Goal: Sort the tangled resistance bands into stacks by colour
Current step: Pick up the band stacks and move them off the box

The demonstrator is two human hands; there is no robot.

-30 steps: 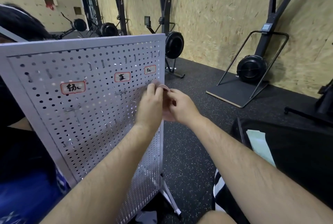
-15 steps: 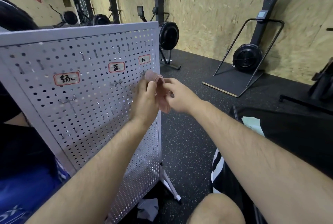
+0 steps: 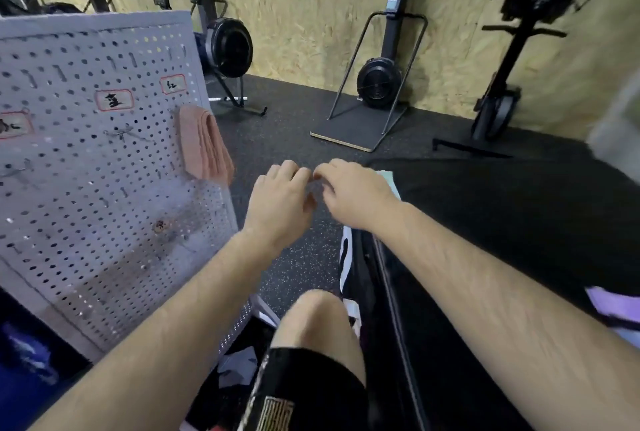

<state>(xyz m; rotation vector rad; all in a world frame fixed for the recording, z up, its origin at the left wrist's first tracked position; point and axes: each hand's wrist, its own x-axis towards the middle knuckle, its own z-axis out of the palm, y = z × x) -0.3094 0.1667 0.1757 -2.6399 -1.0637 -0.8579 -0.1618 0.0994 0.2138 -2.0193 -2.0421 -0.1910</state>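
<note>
Bands [image 3: 205, 145] in pink hang in a bunch on the right edge of the grey pegboard [image 3: 104, 205], just under the small label [image 3: 172, 84] on the right. The left hand [image 3: 278, 203] and the right hand [image 3: 353, 190] float close together over the dark floor [image 3: 294, 132], apart from the board, with fingers softly bent and nothing in them. A pale green thing [image 3: 389, 179] peeks out just behind the right hand, too blurry to name.

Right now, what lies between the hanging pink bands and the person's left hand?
Only bare speckled floor separates the pink bands from the left hand, seen in the head view.
</note>
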